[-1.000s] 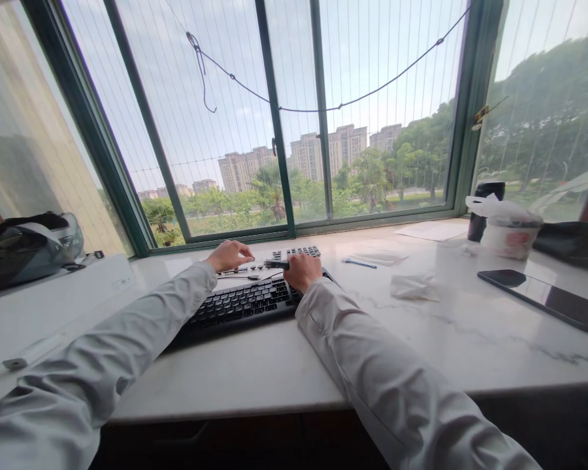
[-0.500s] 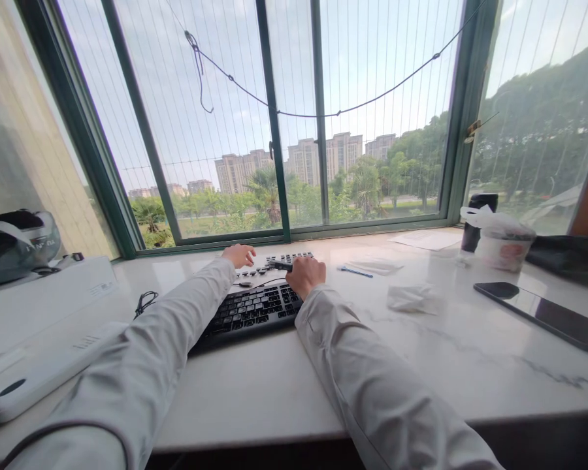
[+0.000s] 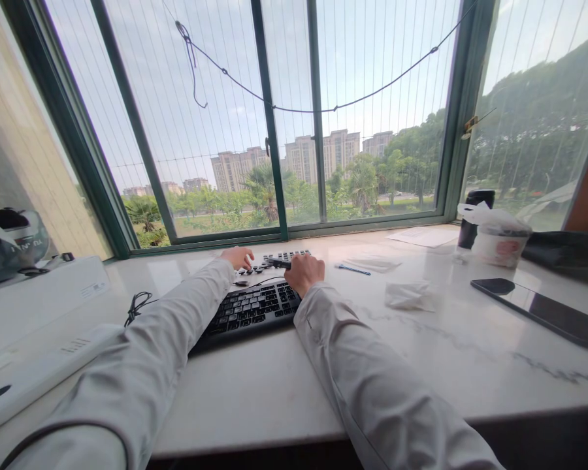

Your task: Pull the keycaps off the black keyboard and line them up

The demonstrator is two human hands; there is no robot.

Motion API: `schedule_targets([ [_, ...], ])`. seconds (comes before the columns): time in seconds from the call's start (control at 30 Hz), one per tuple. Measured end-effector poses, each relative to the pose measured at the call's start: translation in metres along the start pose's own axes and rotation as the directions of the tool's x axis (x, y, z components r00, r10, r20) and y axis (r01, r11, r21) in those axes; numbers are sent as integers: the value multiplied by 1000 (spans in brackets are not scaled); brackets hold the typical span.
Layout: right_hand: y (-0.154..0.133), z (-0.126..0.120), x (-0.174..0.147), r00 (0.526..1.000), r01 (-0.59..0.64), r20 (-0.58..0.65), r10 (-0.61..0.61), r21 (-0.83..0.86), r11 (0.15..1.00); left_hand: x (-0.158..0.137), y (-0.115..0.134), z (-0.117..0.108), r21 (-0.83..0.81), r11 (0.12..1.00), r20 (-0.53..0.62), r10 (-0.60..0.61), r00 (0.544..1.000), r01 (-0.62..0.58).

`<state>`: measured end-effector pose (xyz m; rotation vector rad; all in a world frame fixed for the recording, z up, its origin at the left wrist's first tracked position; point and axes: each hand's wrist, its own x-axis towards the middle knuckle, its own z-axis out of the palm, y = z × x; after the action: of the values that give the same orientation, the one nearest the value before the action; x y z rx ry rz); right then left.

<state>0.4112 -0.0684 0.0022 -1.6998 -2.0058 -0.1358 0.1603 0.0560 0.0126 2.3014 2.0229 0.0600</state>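
Note:
A black keyboard (image 3: 247,308) lies on the white marble sill (image 3: 421,352) in front of the window. My right hand (image 3: 304,271) rests at its far right corner, fingers closed around a small dark tool (image 3: 278,263) that points left. My left hand (image 3: 238,256) reaches past the keyboard's far edge and touches a white sheet (image 3: 255,273) strewn with several loose dark keycaps (image 3: 288,255). Both arms wear pale long sleeves. A thin black cable runs across the sheet.
A white box (image 3: 39,297) and a long white device (image 3: 34,378) sit at the left, with a helmet (image 3: 10,241) behind. A crumpled tissue (image 3: 410,295), a blue pen (image 3: 353,269), a phone (image 3: 543,310), a bagged cup (image 3: 500,238), a dark cup and papers lie to the right.
My view has shifted left and down, bringing the long white device and a coiled cable into sight. Both hands stay in the same places on the keyboard and sheet.

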Motion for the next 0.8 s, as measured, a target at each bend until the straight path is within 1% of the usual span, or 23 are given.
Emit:
schedule_targets([
  [0.17, 0, -1, 0, 1000, -4, -7, 4, 9, 1000, 1, -5, 0, -2, 1000, 13, -4, 1000, 4],
  [0.37, 0, -1, -1, 1000, 3, -10, -3, 6, 1000, 4, -8, 1, 22, 1000, -24, -17, 1000, 18],
  [0.6, 0, 0, -1, 1000, 3, 2, -3, 5, 1000, 3, -1, 1, 66, 996, -69, -55, 996, 59],
  [0.8, -1, -1, -2, 1000, 13, 4, -13, -2, 1000, 1, 4, -1, 86, 994, -77, -66, 995, 73],
])
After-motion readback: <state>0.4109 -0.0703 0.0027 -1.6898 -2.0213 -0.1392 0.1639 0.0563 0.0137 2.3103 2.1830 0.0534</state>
